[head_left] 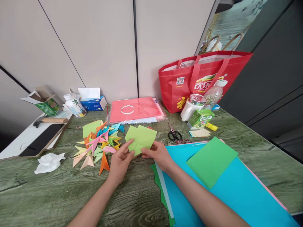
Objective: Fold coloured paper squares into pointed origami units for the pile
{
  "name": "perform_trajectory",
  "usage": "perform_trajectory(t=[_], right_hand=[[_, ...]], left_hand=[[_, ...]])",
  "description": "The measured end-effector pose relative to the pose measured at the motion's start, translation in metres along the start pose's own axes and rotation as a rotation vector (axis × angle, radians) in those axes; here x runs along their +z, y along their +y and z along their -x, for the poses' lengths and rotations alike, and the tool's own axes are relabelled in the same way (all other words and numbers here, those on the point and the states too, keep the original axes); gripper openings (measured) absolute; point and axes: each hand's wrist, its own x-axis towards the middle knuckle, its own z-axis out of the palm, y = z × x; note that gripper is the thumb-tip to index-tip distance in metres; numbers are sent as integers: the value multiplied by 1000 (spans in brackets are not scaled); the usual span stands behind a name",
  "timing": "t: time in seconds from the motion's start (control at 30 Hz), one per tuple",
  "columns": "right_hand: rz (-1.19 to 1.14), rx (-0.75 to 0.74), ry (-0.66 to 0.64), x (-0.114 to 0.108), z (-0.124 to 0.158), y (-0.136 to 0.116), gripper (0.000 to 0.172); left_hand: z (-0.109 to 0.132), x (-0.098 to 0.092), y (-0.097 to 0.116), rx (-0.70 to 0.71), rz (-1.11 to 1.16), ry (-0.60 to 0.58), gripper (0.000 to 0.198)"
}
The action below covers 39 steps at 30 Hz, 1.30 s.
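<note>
A light green sheet of folding paper, partly folded and creased, is held above the table between both hands. My left hand pinches its lower left edge with thumb and fingers. On the lower right edge, my right hand grips the same paper, thumb in front. Just left of the hands lies a heap of folded paper pieces in orange, pink, yellow, blue and green. A flat light green paper square rests behind that heap.
Blue paper sheets with a green square on top lie under my right forearm. Scissors, a white mug, a green carton and a red bag stand or lie beyond. A crumpled tissue and phone are left.
</note>
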Motion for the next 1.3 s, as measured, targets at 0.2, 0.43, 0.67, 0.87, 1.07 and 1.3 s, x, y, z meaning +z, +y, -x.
perform_trajectory(t=[0.2, 0.43, 0.67, 0.87, 1.07, 1.3], right_hand=[[71, -28, 17, 1, 1, -2, 35], [106, -15, -1, 6, 4, -3, 35], [126, 0, -20, 6, 4, -1, 32], [150, -13, -18, 4, 3, -1, 35], [177, -128, 83, -7, -4, -4, 27], [131, -235, 218, -7, -6, 0, 28]], left_hand=[[-1, -4, -4, 30, -161, 121, 41], [0, -3, -3, 81, -169, 180, 47], [0, -2, -2, 52, -131, 184, 52], [1, 1, 2, 26, -76, 168, 63], [0, 1, 6, -59, -35, 76, 83], [-2, 2, 8, 30, 114, 96, 67]])
